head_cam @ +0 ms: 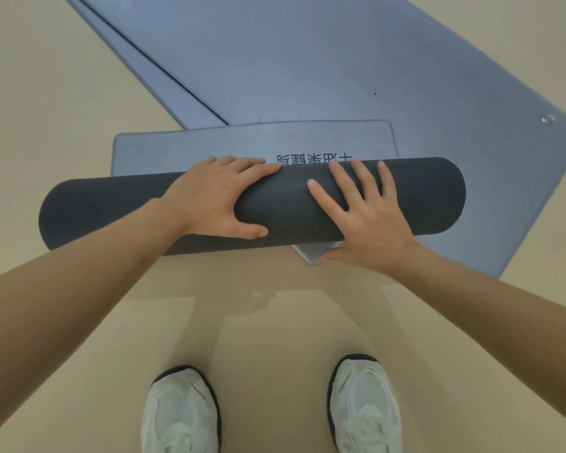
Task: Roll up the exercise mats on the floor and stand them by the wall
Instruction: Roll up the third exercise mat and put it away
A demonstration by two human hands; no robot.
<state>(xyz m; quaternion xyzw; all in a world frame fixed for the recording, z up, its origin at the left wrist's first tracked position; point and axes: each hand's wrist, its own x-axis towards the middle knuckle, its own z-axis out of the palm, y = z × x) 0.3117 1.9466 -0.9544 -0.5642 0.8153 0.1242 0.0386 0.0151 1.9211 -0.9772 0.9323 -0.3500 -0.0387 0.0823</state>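
Brightness: pretty even and soft, nothing blown out, colours a bit washed.
Shadows: faint, fuzzy-edged bands on the floor (46, 93) between the dark roll (111, 207) and the shoes (180, 410), plus a thin dark line under the roll.
Glare: one tiny glint near the flat mat (340, 60)'s right corner, weak sheen on the floor.
Distortion: wide lens, so the forearms (62, 289) balloon toward the bottom corners.
Sharpness: slightly soft all over, and the shoes look smeariest.

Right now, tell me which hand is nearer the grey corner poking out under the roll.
The right hand: its thumb lies against the corner; left hand rests atop the roll, apart.
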